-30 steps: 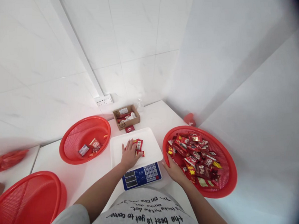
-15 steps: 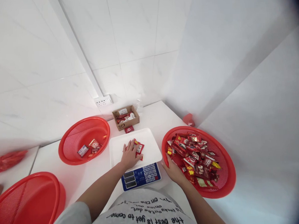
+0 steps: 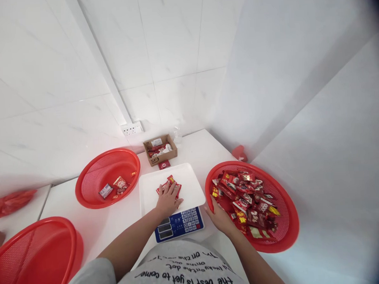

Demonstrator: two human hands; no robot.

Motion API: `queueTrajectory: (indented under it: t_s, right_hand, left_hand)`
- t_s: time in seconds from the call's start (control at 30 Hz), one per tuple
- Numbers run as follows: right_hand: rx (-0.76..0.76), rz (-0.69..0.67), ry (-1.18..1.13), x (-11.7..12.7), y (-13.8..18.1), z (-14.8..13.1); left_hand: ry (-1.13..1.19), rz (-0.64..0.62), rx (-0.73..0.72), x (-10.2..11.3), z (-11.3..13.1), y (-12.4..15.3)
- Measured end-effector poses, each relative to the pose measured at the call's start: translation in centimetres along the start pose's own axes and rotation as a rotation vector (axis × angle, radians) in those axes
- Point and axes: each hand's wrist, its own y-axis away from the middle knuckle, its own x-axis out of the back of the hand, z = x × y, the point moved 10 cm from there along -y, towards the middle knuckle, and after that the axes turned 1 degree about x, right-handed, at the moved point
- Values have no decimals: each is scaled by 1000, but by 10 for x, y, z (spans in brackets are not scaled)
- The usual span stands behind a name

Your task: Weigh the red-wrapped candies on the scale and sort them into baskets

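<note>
My left hand (image 3: 168, 199) lies with fingers spread over several small red candy packets (image 3: 170, 180) on the white tray (image 3: 191, 182) of a weighing scale. Parts of the packets show around the fingers; the rest is hidden beneath. Below the tray is the scale's blue keypad panel (image 3: 178, 229). My right hand (image 3: 221, 215) grips the near left rim of a red plastic basket (image 3: 289, 204), its fingers curled over the edge. Many red wrapped packets (image 3: 245, 198), some with yellow parts, are heaped inside it.
A second red basket (image 3: 83, 181) with a few packets stands at the back left. Another red basket (image 3: 65, 225) is at the near left. Behind the scale are a small cardboard box (image 3: 154, 161) and a red packet (image 3: 164, 164). A red bag (image 3: 11, 202) lies far left.
My left hand has shifted slightly right over the packets, uncovering red wrapping on its left side. My right hand stays on the basket rim.
</note>
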Motion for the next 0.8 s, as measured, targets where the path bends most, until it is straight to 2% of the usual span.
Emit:
queueTrajectory:
  t_s: [0.2, 0.3, 0.43, 0.5, 0.6, 0.67, 0.73, 0.8]
  right_hand:
    - [14, 18, -42, -1, -2, 4]
    - [36, 37, -49, -3, -3, 7]
    - [33, 46, -42, -3, -5, 9]
    - [32, 38, -47, -3, -4, 8]
    - [35, 37, -64, -2, -3, 6]
    - [25, 31, -69, -1, -2, 5]
    - [13, 21, -67, -2, -2, 5]
    - [15, 18, -62, -2, -2, 4]
  left_hand:
    - [-20, 36, -64, 9, -1, 6]
    - [-27, 53, 14, 14, -8, 1]
    - [6, -5, 114, 8, -20, -7]
    - [21, -25, 60, 8, -19, -10]
    - [52, -50, -120, 13, -9, -10]
    - [61, -39, -187, 20, -5, -9]
    - [48, 23, -138, 29, -7, -9]
    - [25, 98, -31, 36, -9, -9]
